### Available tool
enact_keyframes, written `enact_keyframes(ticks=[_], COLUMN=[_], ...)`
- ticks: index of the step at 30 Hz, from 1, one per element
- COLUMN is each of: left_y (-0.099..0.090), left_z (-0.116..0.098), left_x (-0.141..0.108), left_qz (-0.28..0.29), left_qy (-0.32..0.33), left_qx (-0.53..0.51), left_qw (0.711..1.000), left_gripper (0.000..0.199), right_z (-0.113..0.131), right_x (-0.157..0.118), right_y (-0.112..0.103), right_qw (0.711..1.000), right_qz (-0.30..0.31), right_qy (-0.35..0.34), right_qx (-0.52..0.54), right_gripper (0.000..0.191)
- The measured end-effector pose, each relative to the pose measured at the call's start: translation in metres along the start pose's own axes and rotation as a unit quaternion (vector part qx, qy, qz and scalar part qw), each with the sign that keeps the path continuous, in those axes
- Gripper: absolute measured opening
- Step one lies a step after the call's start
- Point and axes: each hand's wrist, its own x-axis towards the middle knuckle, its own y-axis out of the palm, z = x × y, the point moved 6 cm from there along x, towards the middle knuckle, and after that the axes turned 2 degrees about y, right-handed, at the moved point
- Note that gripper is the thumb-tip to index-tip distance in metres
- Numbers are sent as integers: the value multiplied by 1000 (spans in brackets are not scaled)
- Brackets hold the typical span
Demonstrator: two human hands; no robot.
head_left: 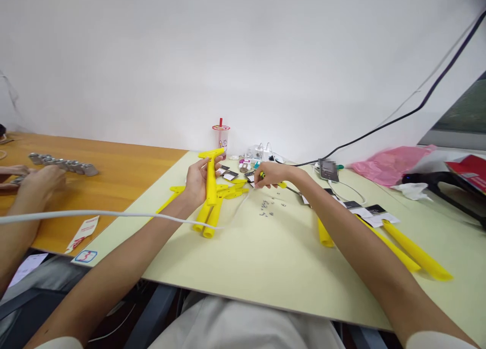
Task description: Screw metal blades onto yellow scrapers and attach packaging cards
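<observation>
Both hands are over the pale board (pixel 228 268). Your left hand (pixel 199 182) has its fingers closed around an upright yellow plastic bar (pixel 211 179). Your right hand (pixel 274 175) pinches a small screwdriver (pixel 261 175) between its fingertips, near small metal fasteners (pixel 268 207) scattered on the board.

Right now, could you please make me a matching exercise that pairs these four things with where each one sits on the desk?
Things:
1. Yellow plastic part
2. Small metal fittings
3. Cup with red straw
4. Pink plastic bag

Places:
A. Scattered on the pale board
B. Held upright in the left hand
C. Far right, near the wall
D. Back edge, beyond the left hand

Pairs: 1-B, 2-A, 3-D, 4-C
</observation>
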Motion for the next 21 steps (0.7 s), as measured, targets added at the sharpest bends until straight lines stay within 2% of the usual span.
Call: enact_keyframes(ticks=[5, 7, 9, 11, 14, 18, 21], left_y=[2, 1, 0, 0, -1, -4, -7], left_z=[9, 14, 17, 17, 13, 5, 5], left_x=[-3, -5, -6, -5, -2, 4, 7], left_qz=[10, 10, 6, 4, -2, -7, -8], left_qy=[-20, -41, -55, -54, -34, -3, -11], left_qx=[27, 39, 48, 50, 41, 24, 25], left_qw=[999, 998, 997, 997, 999, 1000, 1000], left_gripper=[28, 25, 23, 22, 21, 22, 23], right_z=[-22, -28, -25, -12, 24, 66, 77], right_x=[-16, -19, -18, -10, 19, 70, 98], right_y=[13, 10, 3, -6, -9, 6, 17], right_qw=[996, 994, 994, 995, 996, 995, 994], right_qz=[70, 72, 45, 4, -25, 18, 57], right_qy=[53, 72, 81, 73, 32, -1, -19], right_qx=[-12, -31, -52, -69, -83, -96, -96], right_gripper=[38, 40, 42, 42, 39, 57, 58])
